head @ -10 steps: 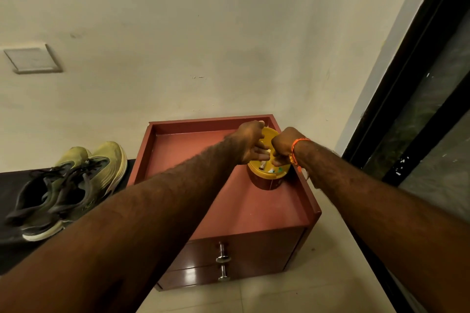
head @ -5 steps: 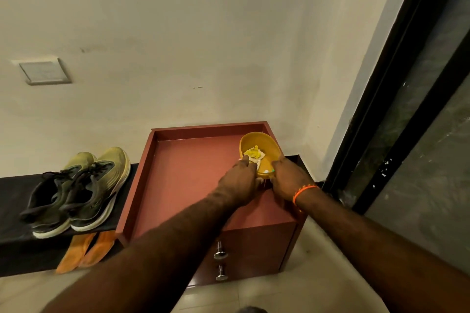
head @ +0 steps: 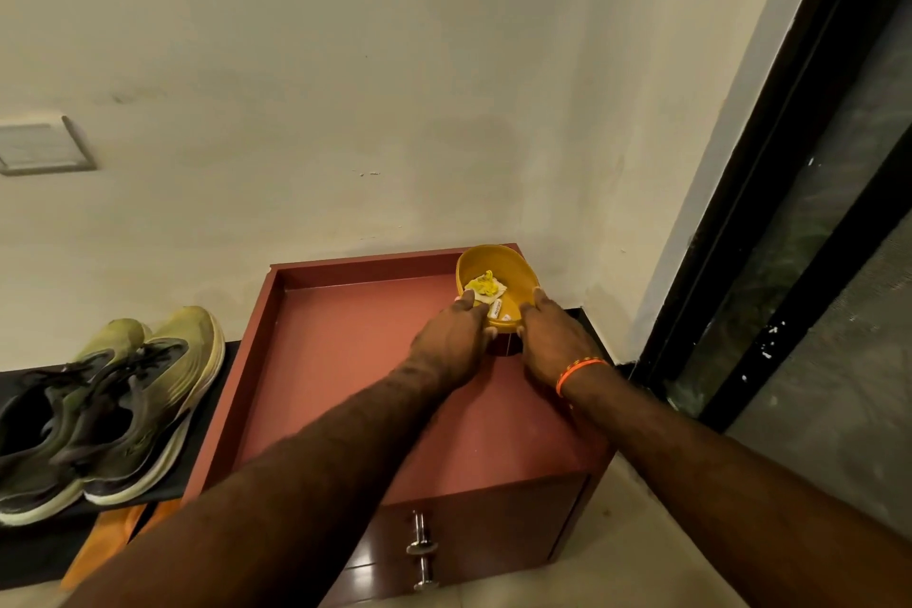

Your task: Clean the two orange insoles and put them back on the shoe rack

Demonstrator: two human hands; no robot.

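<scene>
Two orange insoles [head: 106, 538] lean against the low black shoe rack [head: 29, 553] at the bottom left, partly hidden by its shelf and by my left arm. On the back right corner of the red cabinet [head: 345, 360] stands a yellow wipe tub [head: 515, 279] with its lid flipped open. A crumpled yellow-white wipe [head: 486, 285] shows inside. My left hand [head: 451, 341] is at the tub's near rim, thumb and fingers pinching the wipe's edge. My right hand [head: 552, 341], with an orange wristband, grips the tub's right side.
A pair of olive-green running shoes [head: 123, 405] sits on the rack, left of the cabinet. The cabinet top has a raised rim and two drawer knobs [head: 420, 546] in front. A dark glass door frame [head: 770, 212] runs down the right. Pale tiled floor lies below.
The tub's lid went from nearly closed under both hands to flipped open, showing the wipe. My hands dropped to the tub's near rim, and the insoles came into view.
</scene>
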